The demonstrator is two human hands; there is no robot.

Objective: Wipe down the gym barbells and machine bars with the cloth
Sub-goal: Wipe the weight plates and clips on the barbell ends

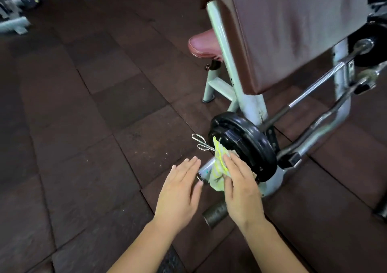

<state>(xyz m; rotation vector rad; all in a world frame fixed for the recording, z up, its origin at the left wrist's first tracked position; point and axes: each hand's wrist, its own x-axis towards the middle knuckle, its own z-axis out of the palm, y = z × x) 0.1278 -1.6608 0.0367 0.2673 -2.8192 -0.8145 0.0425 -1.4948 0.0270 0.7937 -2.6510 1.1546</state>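
The barbell [314, 126] lies low on its rack in front of the bench [293, 32]. Its long line runs from the near end, by the hands, up and away to the right. The shiny end sleeve [206, 167] points toward the person and a little to the left. Black weight plates [245, 145] sit on it just behind the hands, with a spring clip [202, 143] sticking out to the left.

The right hand [240, 191] is pressed flat on the cloth [218, 166], fingers straight and together, pushing it against the sleeve next to the plates. The cloth is white with yellow stripes and wraps over the top of the sleeve.

The left hand [180, 191] is open and flat, holding nothing. Its fingertips are right by the tip of the sleeve.

A second bar end [214, 213] lies on the floor under the right wrist. The dark floor [83, 126] to the left is wide and open. To the right, the bench frame and bars crowd in close.
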